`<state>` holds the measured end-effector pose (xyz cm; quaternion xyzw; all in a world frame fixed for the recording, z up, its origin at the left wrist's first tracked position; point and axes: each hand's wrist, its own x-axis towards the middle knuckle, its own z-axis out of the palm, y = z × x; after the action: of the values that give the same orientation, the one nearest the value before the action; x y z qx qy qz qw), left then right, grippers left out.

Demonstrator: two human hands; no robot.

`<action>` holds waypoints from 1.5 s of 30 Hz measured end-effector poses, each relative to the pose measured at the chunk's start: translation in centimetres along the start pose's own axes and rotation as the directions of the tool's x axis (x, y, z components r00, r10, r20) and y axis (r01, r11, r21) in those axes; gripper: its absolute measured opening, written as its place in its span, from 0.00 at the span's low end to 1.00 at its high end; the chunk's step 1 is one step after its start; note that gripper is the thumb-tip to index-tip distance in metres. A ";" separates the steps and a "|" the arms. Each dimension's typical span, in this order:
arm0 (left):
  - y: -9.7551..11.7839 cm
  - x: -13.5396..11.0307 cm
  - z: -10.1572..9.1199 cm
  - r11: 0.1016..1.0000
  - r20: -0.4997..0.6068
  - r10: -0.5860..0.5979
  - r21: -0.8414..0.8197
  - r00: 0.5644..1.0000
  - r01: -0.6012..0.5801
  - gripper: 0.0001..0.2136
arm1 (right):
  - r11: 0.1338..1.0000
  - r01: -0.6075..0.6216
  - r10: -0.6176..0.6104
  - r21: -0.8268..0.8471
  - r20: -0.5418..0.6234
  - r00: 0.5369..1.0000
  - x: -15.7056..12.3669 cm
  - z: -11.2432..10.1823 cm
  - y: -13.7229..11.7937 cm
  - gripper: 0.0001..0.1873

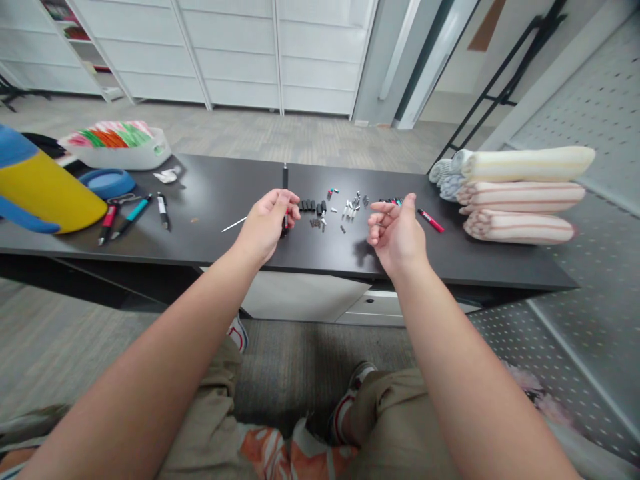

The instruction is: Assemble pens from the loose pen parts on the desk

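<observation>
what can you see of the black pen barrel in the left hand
The black pen barrel is slim, straight and dark, with a smooth, plastic look. It stands almost upright, pinched in the left hand, its narrow top rising above the hand and its lower end showing just below it. Only the hand clearly touches it. Whether the lower end reaches the dark tabletop cannot be told from this view.

Both bare forearms, the left forearm (145, 353) and the right forearm (465, 373), reach forward from the near edge and angle inward, wrists gently bent. The left hand (265, 227) sits near the middle, its fingers (285, 200) curled closed and pointing right. The right hand (397, 237) stays well apart to the right, half open, its fingers (383, 217) loosely spread and pointing left.
</observation>
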<state>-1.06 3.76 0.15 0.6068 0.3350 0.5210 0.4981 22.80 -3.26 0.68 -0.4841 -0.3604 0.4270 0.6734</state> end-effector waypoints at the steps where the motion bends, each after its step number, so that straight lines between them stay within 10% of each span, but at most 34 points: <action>1: -0.1 0.2 -0.2 0.997 -0.028 -0.033 -0.076 0.999 0.030 0.15 | 1.000 0.001 0.000 0.012 -0.014 1.000 0.1 -0.1 0.0 0.38; 5: -0.2 0.3 -0.5 0.998 -0.034 -0.051 -0.050 0.998 0.049 0.15 | 0.930 0.126 -0.116 -0.346 0.051 0.992 0.1 -0.2 0.6 0.26; 11: 0.6 -0.8 0.2 0.891 0.102 0.052 0.445 0.993 -0.092 0.14 | 0.318 0.415 -0.235 -0.852 0.353 0.905 0.0 1.0 1.0 0.07; 18: 1.4 -1.5 0.8 0.753 0.232 0.087 0.621 0.969 -0.217 0.10 | 0.173 0.390 -0.194 -0.904 0.357 0.914 0.2 1.6 1.1 0.06; 32: 0.7 -1.1 0.4 0.629 0.190 0.090 0.750 0.978 -0.204 0.08 | 0.404 0.296 -0.198 -0.866 0.233 0.952 2.2 -1.6 0.6 0.09; 40: 0.5 -1.1 0.5 0.645 0.287 0.105 0.710 0.952 -0.284 0.08 | 0.631 0.471 -0.162 -0.617 0.489 0.857 0.5 -1.2 0.1 0.19; 45: 0.6 -1.1 0.8 0.647 0.388 0.141 0.660 0.911 -0.382 0.07 | 0.615 0.459 -0.116 -0.641 0.502 0.857 0.1 -0.9 -0.3 0.14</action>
<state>-0.58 2.35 0.38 0.8676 0.3401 0.3143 0.1813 23.73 -3.59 0.69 -0.5475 -0.7101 0.2173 0.3857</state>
